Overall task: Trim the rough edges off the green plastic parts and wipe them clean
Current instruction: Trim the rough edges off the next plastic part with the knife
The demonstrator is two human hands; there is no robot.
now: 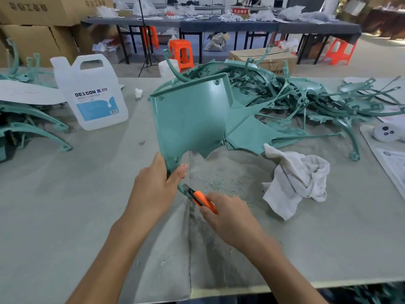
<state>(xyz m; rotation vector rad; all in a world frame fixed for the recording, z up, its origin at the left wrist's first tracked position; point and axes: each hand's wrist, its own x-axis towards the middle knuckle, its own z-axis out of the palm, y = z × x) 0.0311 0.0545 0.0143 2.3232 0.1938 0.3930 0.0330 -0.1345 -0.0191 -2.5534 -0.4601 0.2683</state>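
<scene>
Trimming underway: left hand (153, 183) grips the green panel (188, 119) upright; right hand (228, 212) clasps an orange utility knife (202, 199) at its lower edge. Wiping likely follows.

The left hand (153, 183) gripped the lower leg of an upright green plastic panel (188, 119), while the right hand (228, 213) held an orange utility knife (202, 199), blade against the panel's bottom edge.
</scene>
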